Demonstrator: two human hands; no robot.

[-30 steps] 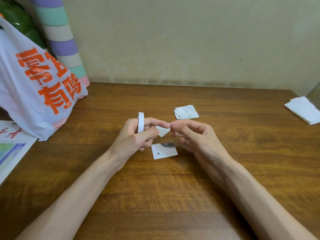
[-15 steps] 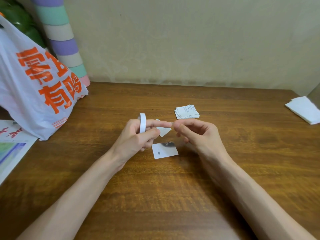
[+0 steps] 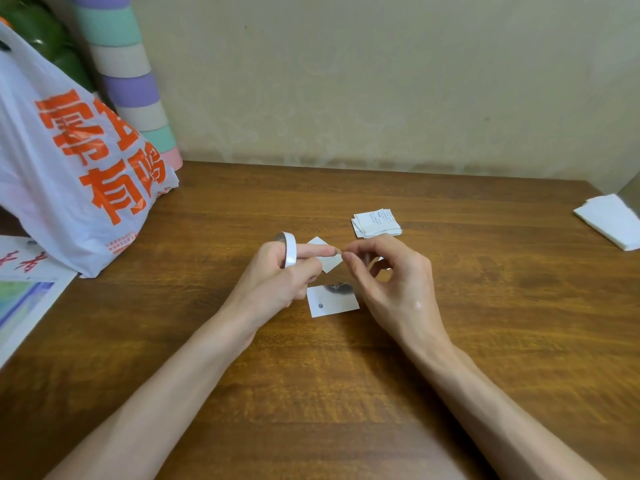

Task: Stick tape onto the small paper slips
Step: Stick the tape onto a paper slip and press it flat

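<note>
My left hand [image 3: 277, 275] grips a white tape roll [image 3: 290, 249] held upright, with the index finger stretched out to the right. My right hand [image 3: 391, 282] has its fingers arched, and thumb and forefinger pinch the tape's loose end at that fingertip; the piece is too small to see clearly. One small paper slip [image 3: 331, 262] lies on the wooden table [image 3: 485, 323] just behind my left index finger. Another slip [image 3: 332, 303], with a dark smudge at its top, lies below and between both hands. A stack of printed slips [image 3: 377, 223] sits farther back.
A white plastic bag with orange print [image 3: 76, 161] stands at the left, with a striped pastel roll [image 3: 128, 77] behind it. Printed paper [image 3: 24, 289] lies at the left edge, and folded white paper [image 3: 613, 220] at the far right. A wall bounds the table at the back.
My right hand has drawn slightly right and its fingers arch up more, leaving a gap under them. My left hand and the tape roll have barely moved.
</note>
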